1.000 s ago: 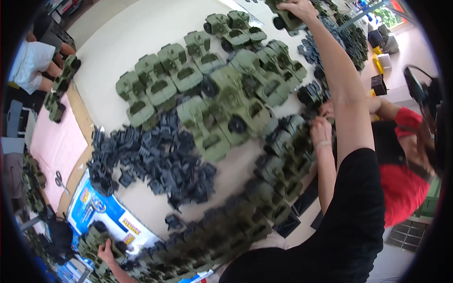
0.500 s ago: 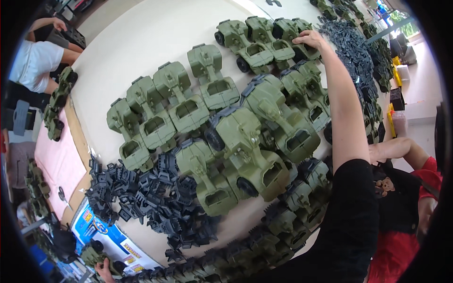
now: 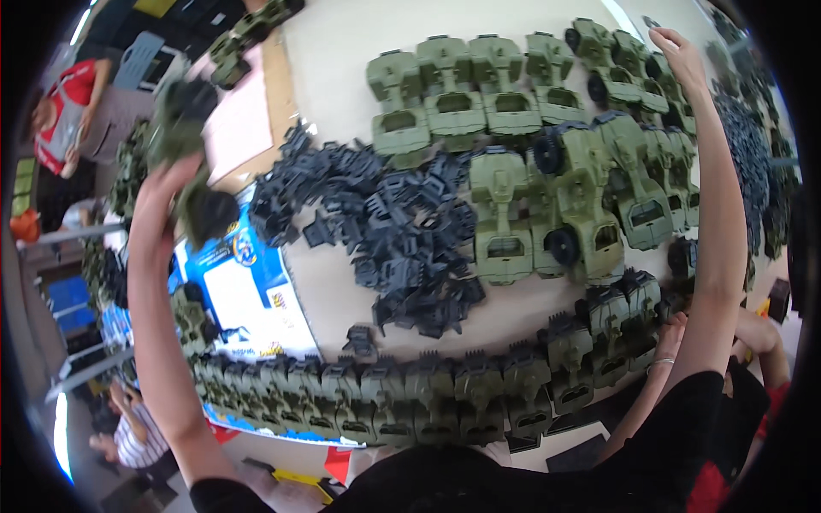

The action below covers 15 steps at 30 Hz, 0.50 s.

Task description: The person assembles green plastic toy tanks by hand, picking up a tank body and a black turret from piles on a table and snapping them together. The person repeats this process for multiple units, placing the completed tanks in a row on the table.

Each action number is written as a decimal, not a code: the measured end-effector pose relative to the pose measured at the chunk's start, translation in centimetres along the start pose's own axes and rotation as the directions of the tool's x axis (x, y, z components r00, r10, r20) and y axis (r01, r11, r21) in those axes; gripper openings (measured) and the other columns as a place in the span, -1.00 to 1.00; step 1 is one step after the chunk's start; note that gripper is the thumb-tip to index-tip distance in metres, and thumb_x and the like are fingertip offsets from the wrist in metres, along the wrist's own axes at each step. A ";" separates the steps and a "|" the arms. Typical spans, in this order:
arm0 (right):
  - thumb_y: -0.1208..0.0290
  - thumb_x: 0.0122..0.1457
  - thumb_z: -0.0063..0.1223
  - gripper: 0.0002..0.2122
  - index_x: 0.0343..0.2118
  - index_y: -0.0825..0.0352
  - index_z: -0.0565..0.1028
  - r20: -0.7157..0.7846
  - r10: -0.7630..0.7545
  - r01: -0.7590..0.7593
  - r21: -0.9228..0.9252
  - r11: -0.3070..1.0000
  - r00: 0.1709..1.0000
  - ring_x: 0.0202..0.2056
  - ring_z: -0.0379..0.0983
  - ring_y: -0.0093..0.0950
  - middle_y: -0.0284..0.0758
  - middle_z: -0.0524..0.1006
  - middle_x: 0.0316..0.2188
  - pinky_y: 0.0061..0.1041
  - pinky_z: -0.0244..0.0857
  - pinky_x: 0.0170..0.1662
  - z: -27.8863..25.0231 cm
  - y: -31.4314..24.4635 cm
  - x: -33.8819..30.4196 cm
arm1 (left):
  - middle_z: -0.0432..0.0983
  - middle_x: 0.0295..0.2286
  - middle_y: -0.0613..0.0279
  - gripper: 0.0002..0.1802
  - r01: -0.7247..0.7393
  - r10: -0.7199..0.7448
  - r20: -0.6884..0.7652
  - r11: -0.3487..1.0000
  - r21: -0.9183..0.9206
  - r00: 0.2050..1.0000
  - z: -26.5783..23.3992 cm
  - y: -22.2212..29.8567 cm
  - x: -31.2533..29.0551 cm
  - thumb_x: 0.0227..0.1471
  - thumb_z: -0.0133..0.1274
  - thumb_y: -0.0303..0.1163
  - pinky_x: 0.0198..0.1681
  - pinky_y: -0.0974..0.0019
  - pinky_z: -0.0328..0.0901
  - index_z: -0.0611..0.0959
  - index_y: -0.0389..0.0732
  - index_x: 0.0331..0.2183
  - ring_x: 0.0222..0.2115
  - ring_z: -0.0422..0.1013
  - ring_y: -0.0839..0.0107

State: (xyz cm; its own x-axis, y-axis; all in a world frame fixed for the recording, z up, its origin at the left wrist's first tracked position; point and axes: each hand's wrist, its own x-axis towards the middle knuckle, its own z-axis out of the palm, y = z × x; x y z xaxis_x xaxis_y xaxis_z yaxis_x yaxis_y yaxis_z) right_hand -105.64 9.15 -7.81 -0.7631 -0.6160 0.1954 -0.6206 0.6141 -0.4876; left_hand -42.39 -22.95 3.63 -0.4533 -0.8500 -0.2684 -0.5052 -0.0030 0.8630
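My left hand is raised at the left, its fingers wrapped round a green toy vehicle with black wheels. Motion blurs the vehicle's upper part. At the far right my right hand stretches out above the end of a row of green toy vehicles. Its index finger points left, and nothing shows in its fingers. Several more green vehicle bodies stand side by side at the back, and taller ones with wheels are packed in front of them.
A heap of dark plastic parts covers the middle of the white table. A curved row of green vehicles lines the near edge. At the left lies blue and white printed card. Another person's hand is near the right edge.
The view has swung left. My left hand has come up from the lower left corner with the green toy vehicle in it. My right hand has left the vehicles it was touching.
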 end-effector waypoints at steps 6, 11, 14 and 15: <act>-0.03 0.02 0.01 -0.61 -0.21 0.14 0.56 -0.121 -0.287 0.289 0.004 0.957 0.950 0.00 0.35 -0.28 -0.24 0.42 0.00 -0.46 0.15 0.05 3.0 -10.2 -2.6 | 0.52 -0.43 0.19 -0.50 0.063 -0.055 0.101 0.995 -0.077 0.993 9.4 3.9 10.4 -0.21 0.26 -0.18 -0.38 0.34 0.40 0.54 -0.32 -0.25 -0.48 0.46 0.42; -0.02 0.01 0.04 -0.61 -0.23 0.18 0.56 -0.097 -0.210 0.216 0.056 0.975 0.973 -0.06 0.39 -0.29 -0.22 0.46 -0.07 -0.43 0.19 0.01 1.6 -10.6 -3.9 | 0.51 -0.37 0.10 -0.46 0.029 -0.035 0.095 0.997 0.066 0.995 19.3 6.6 15.7 -0.28 0.30 -0.21 -0.38 0.30 0.41 0.54 -0.36 -0.27 -0.42 0.46 0.36; 0.02 0.00 0.06 -0.62 -0.27 0.25 0.56 -0.158 -0.242 0.265 0.149 0.953 0.957 -0.19 0.45 -0.34 -0.25 0.53 -0.19 -0.44 0.24 -0.06 1.6 -11.1 -4.5 | 0.40 -0.26 0.01 -0.35 0.027 -0.016 -0.069 0.985 0.171 0.997 22.3 6.2 23.5 -0.36 0.31 -0.15 -0.23 0.25 0.33 0.51 -0.35 -0.22 -0.28 0.35 0.27; 0.03 0.00 0.06 -0.62 -0.28 0.26 0.56 -0.192 -0.248 0.277 0.143 0.950 0.950 -0.18 0.45 -0.34 -0.25 0.53 -0.19 -0.44 0.24 -0.06 1.5 -10.9 -4.6 | 0.34 -0.19 -0.01 -0.28 0.013 0.004 -0.085 0.980 0.197 0.996 24.3 6.8 25.9 -0.39 0.30 -0.10 -0.17 0.24 0.28 0.50 -0.34 -0.18 -0.21 0.29 0.23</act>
State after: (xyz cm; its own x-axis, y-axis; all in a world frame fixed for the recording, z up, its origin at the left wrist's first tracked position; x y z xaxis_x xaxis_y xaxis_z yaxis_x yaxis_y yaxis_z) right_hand -95.13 4.54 -4.69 -0.6057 -0.6424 0.4695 -0.7751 0.3428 -0.5308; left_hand -75.39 -32.22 -7.85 -0.3911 -0.8919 -0.2271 -0.6455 0.0900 0.7584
